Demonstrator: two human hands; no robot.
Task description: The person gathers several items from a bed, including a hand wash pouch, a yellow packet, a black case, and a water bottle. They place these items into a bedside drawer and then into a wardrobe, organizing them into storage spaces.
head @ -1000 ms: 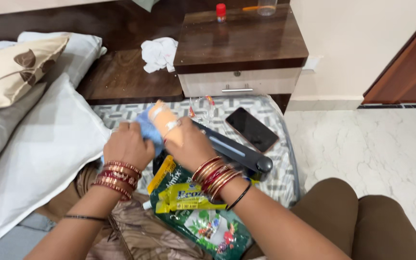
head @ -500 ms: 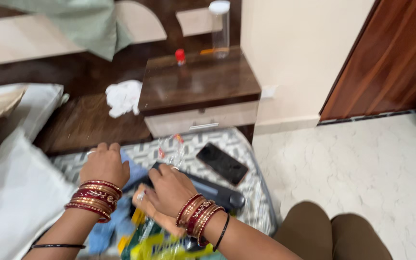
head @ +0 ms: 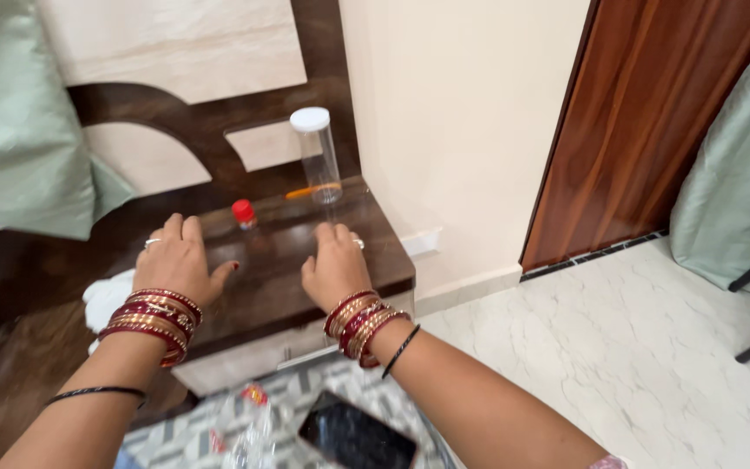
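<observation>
Having left the bed items, both hands, left hand (head: 175, 265) and right hand (head: 334, 269), now hover open-fingered, grip empty, above the brown surface (head: 288, 260) near the red-capped bottle (head: 243, 214) at frame centre.

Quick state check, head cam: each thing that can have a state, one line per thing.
left hand: empty, fingers spread, over the nightstand.
right hand: empty, fingers reaching toward the clear jar.
clear jar: upright, white lid on.
small red-capped bottle: upright, capped.
nightstand drawer: shut.
phone: screen dark, lying flat on the patterned bedsheet.
wooden door: shut.
</observation>
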